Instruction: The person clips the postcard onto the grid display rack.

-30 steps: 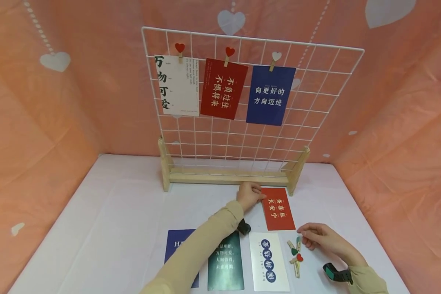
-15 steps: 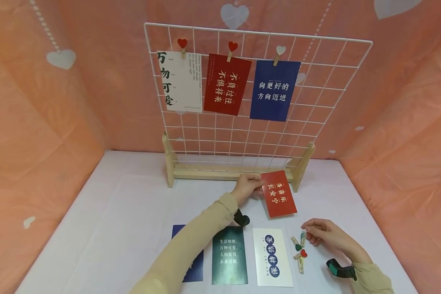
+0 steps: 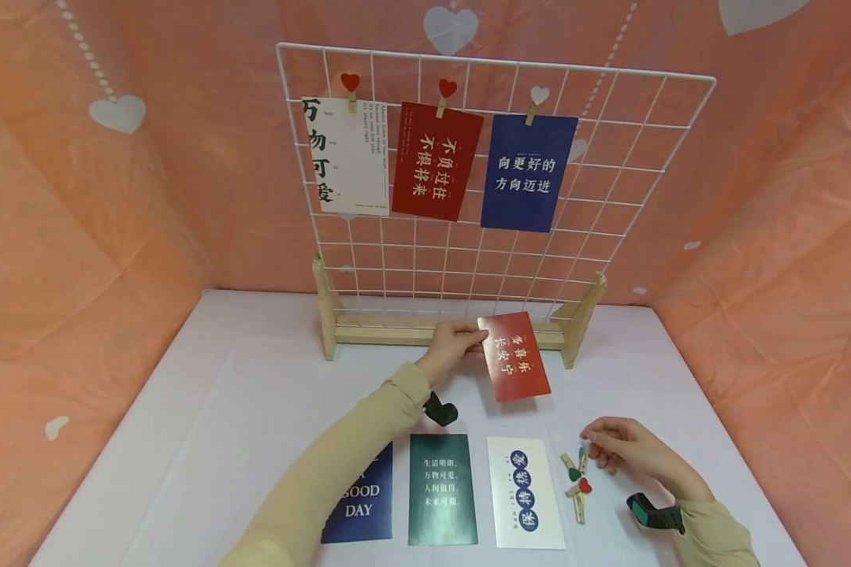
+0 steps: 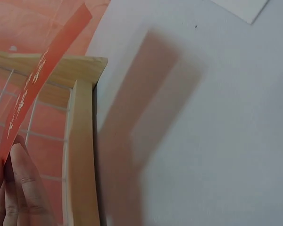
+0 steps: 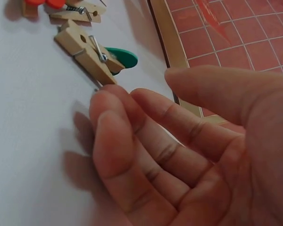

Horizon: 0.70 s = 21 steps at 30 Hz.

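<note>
My left hand (image 3: 451, 348) pinches a red card (image 3: 514, 358) with pale lettering by its left edge. The card is raised off the table, before the foot of the rack; in the left wrist view it shows almost edge-on between thumb and fingers. My right hand (image 3: 631, 447) stays low at the right, fingers loosely curled and thumb apart, holding nothing. Just beyond its fingertips lie several small wooden clothespins (image 3: 579, 504) with hearts. One clothespin (image 5: 85, 49) with a green heart is nearest the fingers in the right wrist view.
A white wire grid (image 3: 418, 244) stands in a wooden base (image 3: 383, 335). Clipped along its top are a white card (image 3: 354, 157), a red card (image 3: 436, 161) and a blue card (image 3: 529, 173). Nearer me lie blue (image 3: 362, 524), green (image 3: 443, 488) and white (image 3: 526, 496) cards.
My left hand has lifted the red card off the table and moved it up and left. The blue card under my left arm shows more. My right hand has hardly moved.
</note>
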{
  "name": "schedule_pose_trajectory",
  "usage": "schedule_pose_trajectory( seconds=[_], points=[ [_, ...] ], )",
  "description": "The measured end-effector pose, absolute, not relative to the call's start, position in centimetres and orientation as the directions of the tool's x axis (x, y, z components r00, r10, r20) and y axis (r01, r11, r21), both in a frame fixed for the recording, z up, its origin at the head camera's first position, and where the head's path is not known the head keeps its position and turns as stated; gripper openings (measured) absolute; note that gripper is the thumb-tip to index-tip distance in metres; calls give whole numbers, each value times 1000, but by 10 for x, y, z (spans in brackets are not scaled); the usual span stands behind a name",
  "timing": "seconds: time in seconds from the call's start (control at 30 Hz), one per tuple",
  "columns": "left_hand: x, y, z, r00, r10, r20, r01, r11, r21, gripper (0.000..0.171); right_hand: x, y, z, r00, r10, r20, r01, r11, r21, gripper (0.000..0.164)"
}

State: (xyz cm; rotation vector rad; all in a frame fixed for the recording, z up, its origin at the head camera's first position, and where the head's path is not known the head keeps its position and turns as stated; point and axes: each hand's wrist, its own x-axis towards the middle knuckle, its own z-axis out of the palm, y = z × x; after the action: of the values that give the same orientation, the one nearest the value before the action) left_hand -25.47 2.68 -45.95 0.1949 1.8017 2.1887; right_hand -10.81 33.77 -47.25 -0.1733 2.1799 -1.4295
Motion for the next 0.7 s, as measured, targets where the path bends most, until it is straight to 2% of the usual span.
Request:
schedule_pose_trajectory(
  seconds=[0.47, 0.7],
  points=[
    [-253, 10, -461, -951, 290, -109, -153, -133, 979, 25, -107, 341, -473, -827, -405, -391, 208, 425, -881, 32],
    [-250, 5, -460, -952, 296, -83, -128, -136, 982, 24, -106, 338, -473, -807, -446, -386, 207, 399, -893, 31]
  ],
)
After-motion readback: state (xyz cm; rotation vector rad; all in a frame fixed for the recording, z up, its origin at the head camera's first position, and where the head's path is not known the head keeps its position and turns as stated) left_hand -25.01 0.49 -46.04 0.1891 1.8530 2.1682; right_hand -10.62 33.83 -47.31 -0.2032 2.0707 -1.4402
